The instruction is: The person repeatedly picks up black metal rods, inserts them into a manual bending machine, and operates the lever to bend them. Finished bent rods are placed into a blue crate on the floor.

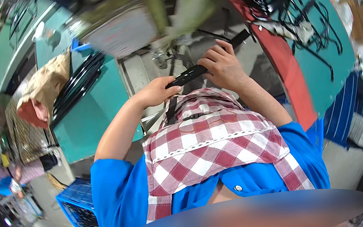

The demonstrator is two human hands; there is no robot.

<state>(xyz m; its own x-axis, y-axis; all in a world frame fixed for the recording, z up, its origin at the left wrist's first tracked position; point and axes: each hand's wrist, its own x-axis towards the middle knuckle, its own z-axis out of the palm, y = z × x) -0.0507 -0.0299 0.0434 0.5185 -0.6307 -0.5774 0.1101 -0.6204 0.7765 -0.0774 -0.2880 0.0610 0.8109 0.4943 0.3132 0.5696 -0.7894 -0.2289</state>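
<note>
Bent rods (264, 1) on the right table (343, 68), black bars (81, 82) and a bag (47, 83) on the left table (93, 134), black strip (187, 75) in the middle, left hand (158, 92) gripping its left end, right hand (222, 65) wrapped round it.

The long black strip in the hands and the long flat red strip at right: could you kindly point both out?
Long black strip (189, 74), head view: exposed stretch facing the camera.
Long flat red strip (280, 56), head view: upper surface, near mid-length.
</note>
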